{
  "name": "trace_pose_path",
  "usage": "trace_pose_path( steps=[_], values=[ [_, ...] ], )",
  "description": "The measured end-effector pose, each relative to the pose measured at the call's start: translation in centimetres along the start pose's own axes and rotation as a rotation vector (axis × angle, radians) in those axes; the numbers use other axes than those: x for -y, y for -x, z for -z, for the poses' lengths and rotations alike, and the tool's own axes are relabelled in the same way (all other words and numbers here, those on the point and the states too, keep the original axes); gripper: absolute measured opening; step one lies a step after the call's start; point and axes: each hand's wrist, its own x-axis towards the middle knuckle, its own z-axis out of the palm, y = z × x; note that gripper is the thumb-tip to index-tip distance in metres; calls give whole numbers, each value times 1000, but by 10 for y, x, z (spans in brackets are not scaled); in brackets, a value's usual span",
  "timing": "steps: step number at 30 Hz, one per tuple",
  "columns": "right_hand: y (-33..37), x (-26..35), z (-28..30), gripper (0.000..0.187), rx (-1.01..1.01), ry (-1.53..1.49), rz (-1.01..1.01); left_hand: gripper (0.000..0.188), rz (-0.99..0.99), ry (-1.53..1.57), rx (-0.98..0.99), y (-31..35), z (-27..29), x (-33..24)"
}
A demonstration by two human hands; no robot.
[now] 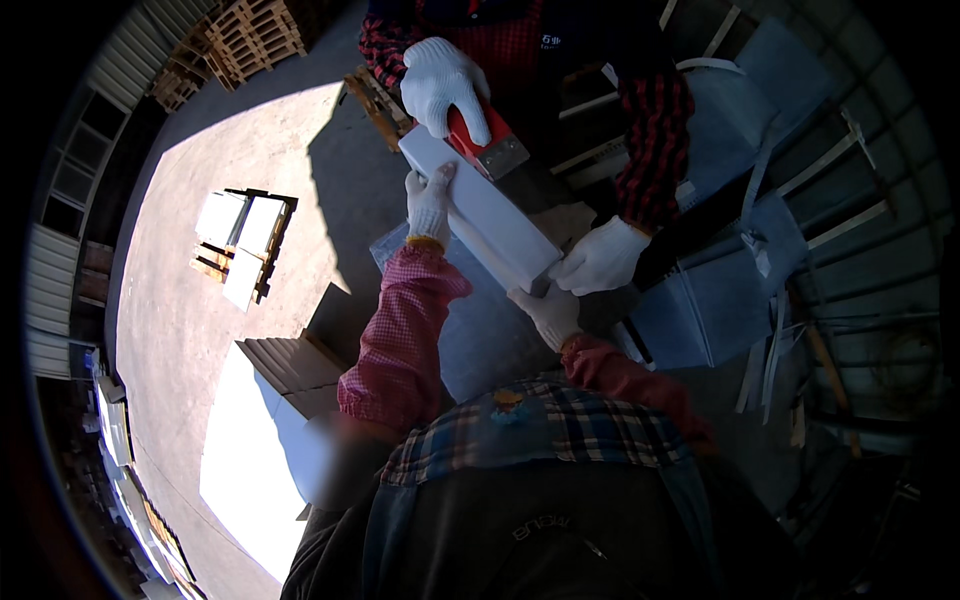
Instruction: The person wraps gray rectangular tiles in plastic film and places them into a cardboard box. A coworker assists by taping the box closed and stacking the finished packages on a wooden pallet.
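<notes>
A long white box-like package (485, 215) lies slantwise in front of me, its far end up and left. My left hand (430, 205), in a white knit glove, grips its left side near the far end, fingertips on the top face. With my right hand (550, 315), also gloved, I hold its near right end corner. Facing me, a co-worker's gloved hand (445, 85) presses a red hand-held tape dispenser (485, 140) with a metal edge against the far part. The co-worker's other gloved hand (605, 258) touches the near end beside my right hand.
Below the package is a grey-blue sheeted surface (480, 345). Grey-blue wrapped slabs (740, 280) and loose strips stand to the right. On the left are a loaded pallet (243, 240) on sunlit floor and a bright white stack (250, 460). Wooden pallets (255, 40) stand far left.
</notes>
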Motion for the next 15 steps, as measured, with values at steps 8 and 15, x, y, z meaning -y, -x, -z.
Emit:
trace_pose_path(
  steps=[8, 15],
  values=[
    [2, 5, -3, 78, 52, -366, -43, 54, -81, -38, -63, 8, -7, 4],
    [-3, -5, 3, 88, 40, -215, 11, 49, -145, -216, -148, 20, -19, 1]
  ],
)
